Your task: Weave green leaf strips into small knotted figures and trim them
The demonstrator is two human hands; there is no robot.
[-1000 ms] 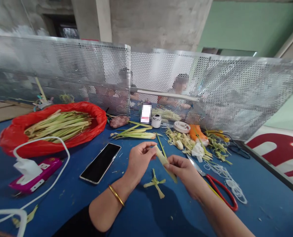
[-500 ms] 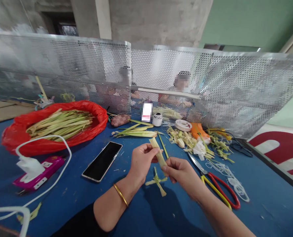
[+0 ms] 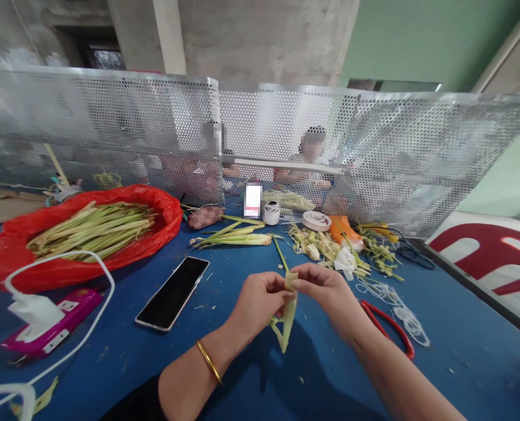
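"Where are we finding room?"

"We're seeing bare blue tabletop (image 3: pixel 228 272) between the phone (image 3: pixel 172 293) and our left hand (image 3: pixel 257 301), and more is opening to the right of the red handle (image 3: pixel 405 340)."

"And what is obstructing us?"

"The leaf strip (image 3: pixel 288 321) is spanning the gap to our right hand (image 3: pixel 330 290). Leftward, the power strip (image 3: pixel 60 334), white cable (image 3: pixel 111 287) and red bag (image 3: pixel 167 211) are crowding us. Ahead, stalks (image 3: pixel 242 238) are lying before the mesh screen (image 3: pixel 260 131); rightward, tangled string (image 3: pixel 413 328) is edging the handle."
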